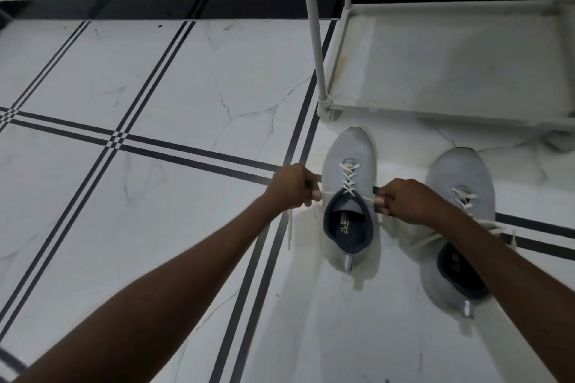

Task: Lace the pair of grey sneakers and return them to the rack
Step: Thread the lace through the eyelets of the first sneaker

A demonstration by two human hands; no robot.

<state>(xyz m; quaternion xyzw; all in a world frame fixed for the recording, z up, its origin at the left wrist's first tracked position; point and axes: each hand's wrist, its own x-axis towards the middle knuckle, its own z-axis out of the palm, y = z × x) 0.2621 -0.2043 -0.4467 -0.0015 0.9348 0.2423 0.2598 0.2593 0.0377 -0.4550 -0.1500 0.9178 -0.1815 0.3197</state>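
Observation:
Two grey sneakers stand on the tiled floor, toes pointing to the rack. The left sneaker (348, 152) has a white lace (349, 176) crossed up its front and a dark blue lining. My left hand (294, 185) grips one lace end at the shoe's left side, the loose tail (290, 228) hanging below it. My right hand (404, 199) grips the other end at the shoe's right side. Both ends are pulled out sideways, taut. The right sneaker (457, 171) is laced too, and my right forearm covers part of it.
The white shoe rack (435, 65) stands just beyond the sneakers, its bottom shelf bare and a grey upright pole (314, 25) at its near left corner. White marble tiles with black stripes (155, 71) spread to the left. A black skirting runs along the wall.

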